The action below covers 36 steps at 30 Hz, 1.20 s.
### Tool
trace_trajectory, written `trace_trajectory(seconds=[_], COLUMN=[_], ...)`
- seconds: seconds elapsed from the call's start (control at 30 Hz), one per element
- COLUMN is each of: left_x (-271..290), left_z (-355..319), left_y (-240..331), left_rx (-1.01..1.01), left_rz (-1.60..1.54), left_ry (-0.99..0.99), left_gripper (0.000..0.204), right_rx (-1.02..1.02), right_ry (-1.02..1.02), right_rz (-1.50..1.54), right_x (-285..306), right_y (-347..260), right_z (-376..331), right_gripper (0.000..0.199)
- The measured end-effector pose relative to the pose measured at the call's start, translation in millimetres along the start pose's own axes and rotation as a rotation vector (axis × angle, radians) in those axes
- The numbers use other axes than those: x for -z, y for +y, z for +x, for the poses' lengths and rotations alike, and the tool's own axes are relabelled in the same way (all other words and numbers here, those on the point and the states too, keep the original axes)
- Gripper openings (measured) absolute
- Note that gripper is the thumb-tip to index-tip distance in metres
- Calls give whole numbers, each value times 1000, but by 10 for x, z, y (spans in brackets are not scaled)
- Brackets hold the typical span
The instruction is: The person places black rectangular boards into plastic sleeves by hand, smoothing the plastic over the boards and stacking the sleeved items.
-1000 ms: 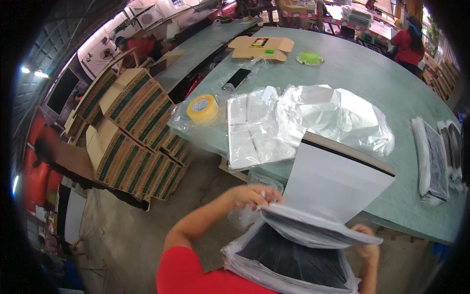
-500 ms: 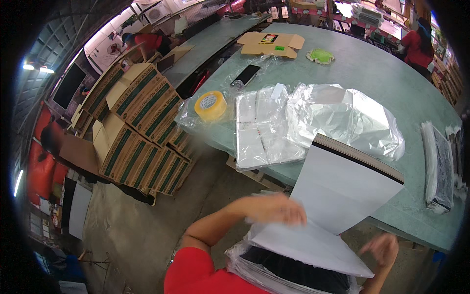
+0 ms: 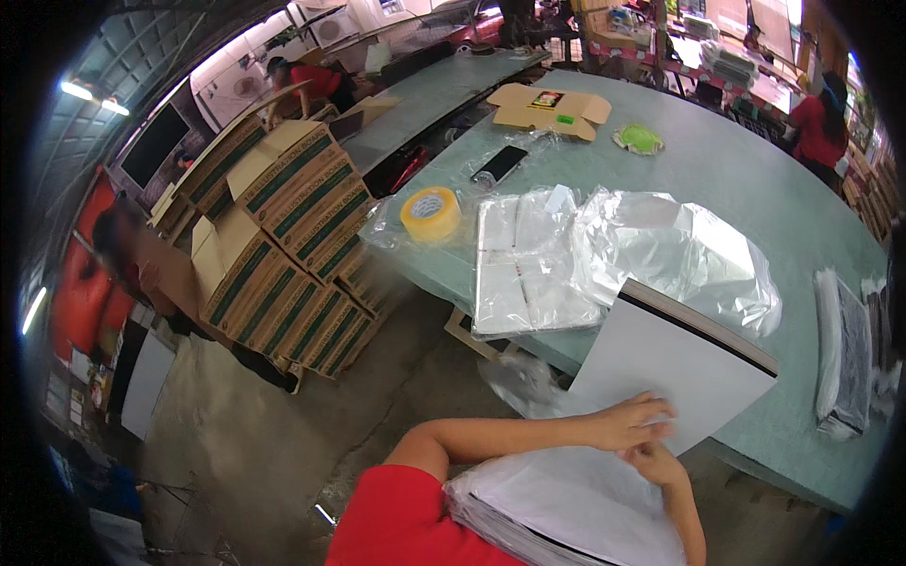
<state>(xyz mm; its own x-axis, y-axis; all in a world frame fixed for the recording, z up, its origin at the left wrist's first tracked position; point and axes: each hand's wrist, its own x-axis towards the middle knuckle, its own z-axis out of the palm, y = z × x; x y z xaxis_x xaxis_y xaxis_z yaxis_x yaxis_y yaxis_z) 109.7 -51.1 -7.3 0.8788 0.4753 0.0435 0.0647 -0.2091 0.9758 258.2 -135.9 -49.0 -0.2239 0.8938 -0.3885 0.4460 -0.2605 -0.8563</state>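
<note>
My left hand (image 3: 634, 423) reaches across in front of a thick white stack of sheets with a dark band along its edge (image 3: 678, 368); its fingers are apart and slightly blurred. Just below it, my right hand (image 3: 655, 462) meets the left one, its fingers bent and partly hidden. I cannot make out whether anything is between them. Against my body lies a plastic-wrapped bundle of white and dark sheets (image 3: 576, 505), beneath my forearms. Crumpled clear plastic (image 3: 524, 382), smeared by motion, hangs beside the white stack at the table's edge.
On the green table (image 3: 717, 141) lie clear plastic bags (image 3: 675, 250), wrapped white packs (image 3: 528, 274), yellow tape (image 3: 430, 215), a phone (image 3: 500, 166), flattened cardboard (image 3: 550, 111) and a wrapped bundle (image 3: 842, 354). Stacked cartons (image 3: 293, 274) stand left. People in red work nearby.
My left hand has moved right and my right hand inward, so they now meet before the white stack. Clear plastic now shows beside the stack. The whole view has shifted slightly.
</note>
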Motion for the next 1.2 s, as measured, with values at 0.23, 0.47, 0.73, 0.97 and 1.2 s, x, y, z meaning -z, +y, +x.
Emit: trace_trajectory(seconds=[0.23, 0.47, 0.73, 0.97, 1.2], left_x=[432, 799, 559, 437, 482], left_z=[-55, -237, -170, -206, -295], left_y=[581, 385, 301, 249, 215], left_rx=[-134, 94, 129, 84, 55], left_rz=[47, 1, -69, 82, 44], left_ry=[197, 382, 354, 346, 294], left_gripper=[29, 16, 12, 14, 12], right_rx=[408, 16, 338, 199, 364], right_ry=[387, 117, 909, 230, 488], right_rz=[725, 384, 296, 780, 522], right_x=[221, 353, 504, 383, 377], right_y=[-789, -578, -520, -515, -624], right_z=[-118, -228, -368, -231, -172], right_gripper=[25, 21, 33, 33, 36])
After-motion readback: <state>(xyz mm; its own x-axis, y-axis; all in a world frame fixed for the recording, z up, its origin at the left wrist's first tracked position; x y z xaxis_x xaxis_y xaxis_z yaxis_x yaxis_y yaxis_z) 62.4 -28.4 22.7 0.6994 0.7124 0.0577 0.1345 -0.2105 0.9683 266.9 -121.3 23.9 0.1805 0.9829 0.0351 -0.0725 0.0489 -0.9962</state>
